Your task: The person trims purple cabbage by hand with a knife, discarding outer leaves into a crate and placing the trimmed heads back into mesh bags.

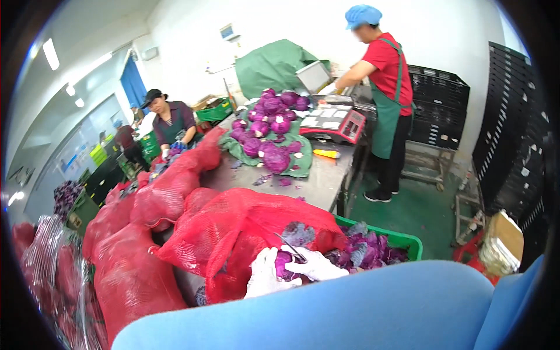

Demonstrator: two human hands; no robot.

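Observation:
My left hand (265,276), in a white glove, grips a red cabbage (284,264) from the left. From the other side my right hand (318,265), also gloved in white, holds a thin, curved knife (289,244) against it. The blade points up and to the left, over the cabbage. Right behind the hands spreads a red mesh sack (245,214), with a loose greyish-purple outer leaf (298,234) lying against it. To the right, a green crate (418,248) holds purple cabbage leaves. The blue cloth in front hides my wrists' lower parts.
Trimmed cabbages (271,118) are piled on a green cloth (302,168) on the metal table (323,188). A red scale (332,124) and a yellow-handled tool (327,153) lie beyond. Full mesh sacks (131,267) line the left. Co-workers stand at the far left and behind the scale.

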